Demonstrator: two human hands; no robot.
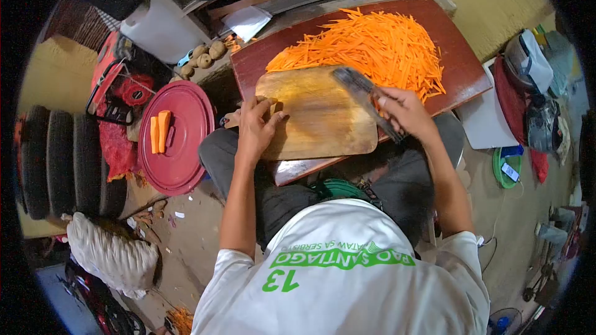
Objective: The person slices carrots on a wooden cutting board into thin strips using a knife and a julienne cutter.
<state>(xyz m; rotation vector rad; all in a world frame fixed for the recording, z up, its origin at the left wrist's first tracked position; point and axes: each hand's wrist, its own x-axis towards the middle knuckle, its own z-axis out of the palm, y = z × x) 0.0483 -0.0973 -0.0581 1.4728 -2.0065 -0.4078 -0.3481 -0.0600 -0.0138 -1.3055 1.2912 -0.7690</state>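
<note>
A wooden cutting board (316,108) lies over the near part of a dark red tabletop (459,77), across my lap. My left hand (256,125) is at the board's left edge, fingers curled onto it and thumb apart; its palm side is hidden. In my right hand (406,111) is a dark-bladed knife (355,84), smeared by motion, slanting over the board's right side. Behind the board is a large heap of orange carrot strips (372,49). Two peeled carrot pieces (162,130) rest on a round red lid (186,170) to my left.
Several brown round roots (208,54) sit beyond the lid, near a white jug (152,28). Tires (59,161) and a white sack (112,251) stand at left. To the right are a white container (481,121) and a green basin (506,174) with a phone.
</note>
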